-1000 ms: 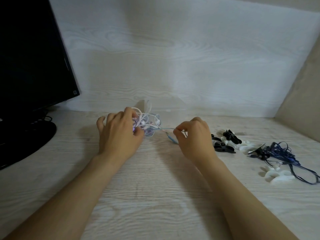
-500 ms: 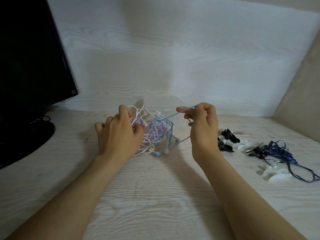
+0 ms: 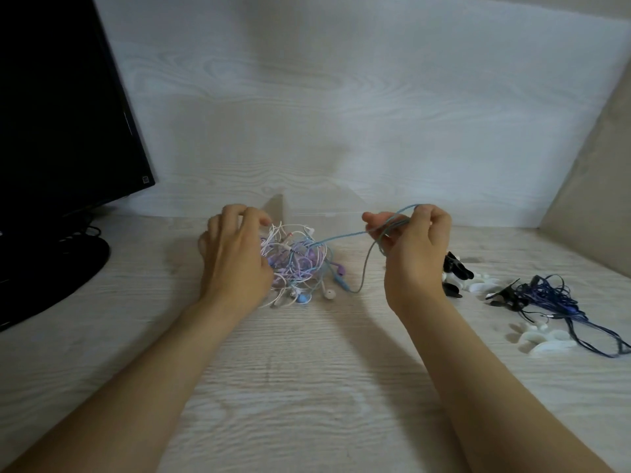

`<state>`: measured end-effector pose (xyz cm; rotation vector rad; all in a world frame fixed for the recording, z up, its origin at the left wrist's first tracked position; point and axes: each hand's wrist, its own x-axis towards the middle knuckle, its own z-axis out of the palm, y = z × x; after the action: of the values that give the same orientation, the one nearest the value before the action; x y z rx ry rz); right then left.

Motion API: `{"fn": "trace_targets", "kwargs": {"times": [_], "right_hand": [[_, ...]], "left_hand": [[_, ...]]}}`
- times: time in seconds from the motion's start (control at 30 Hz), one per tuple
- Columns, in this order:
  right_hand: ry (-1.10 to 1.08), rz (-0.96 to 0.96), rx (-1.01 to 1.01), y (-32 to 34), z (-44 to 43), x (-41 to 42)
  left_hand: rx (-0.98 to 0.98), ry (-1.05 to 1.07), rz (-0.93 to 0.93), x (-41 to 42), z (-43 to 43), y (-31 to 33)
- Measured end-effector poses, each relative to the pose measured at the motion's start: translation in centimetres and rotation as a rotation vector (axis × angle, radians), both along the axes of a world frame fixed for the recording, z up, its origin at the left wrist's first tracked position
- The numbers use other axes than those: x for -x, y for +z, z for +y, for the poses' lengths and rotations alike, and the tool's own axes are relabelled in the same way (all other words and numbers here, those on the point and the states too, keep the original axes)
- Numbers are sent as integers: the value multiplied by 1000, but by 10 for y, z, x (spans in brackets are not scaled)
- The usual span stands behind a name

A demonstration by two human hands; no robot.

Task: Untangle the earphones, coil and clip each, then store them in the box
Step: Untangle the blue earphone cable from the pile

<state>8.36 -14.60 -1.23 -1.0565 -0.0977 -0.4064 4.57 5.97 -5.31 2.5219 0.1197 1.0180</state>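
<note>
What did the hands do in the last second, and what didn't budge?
The right hand, pinching the light blue cord, rose off the table and drew rightward, pulling more cord out of the tangle of earphones. The left hand kept holding the tangle down. The dark blue earphones, the clips and the monitor stayed put.

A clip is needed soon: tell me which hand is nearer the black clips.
Right. The right hand is just left of the black clips, holding a light blue cable; the left hand is farther left, holding the tangle of earphones.
</note>
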Motion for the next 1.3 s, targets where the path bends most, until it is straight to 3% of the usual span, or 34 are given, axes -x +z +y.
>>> {"fn": "trace_targets", "kwargs": {"times": [0.1,0.2,0.4,0.5,0.57,0.8,0.9,1.07,1.3], "right_hand": [[71,-20,20,1,4,2],[49,-51,309,-7,2,1],[-94,-253,1142,-26,4,-3],[-114,-271,1424,-34,4,-8],[-208,-332,1502,-37,3,-15],[-422,-385,1365,-36,-2,-25],[-286,-422,1183,-31,2,-15],[-5,-213,783,-18,8,3],[50,-86,416,-14,10,3]], "left_hand": [[-19,-287,-81,-1,-6,1],[-34,-417,-45,-3,-13,-3],[-154,-274,152,-9,-16,-18],[-162,-224,131,-6,-15,-18],[-168,-203,147,-7,-13,-18],[-160,-163,175,-6,-10,-11],[-156,-147,158,-4,-8,-8],[-141,-155,97,0,-7,-5],[-182,-78,149,1,-7,1]]}}
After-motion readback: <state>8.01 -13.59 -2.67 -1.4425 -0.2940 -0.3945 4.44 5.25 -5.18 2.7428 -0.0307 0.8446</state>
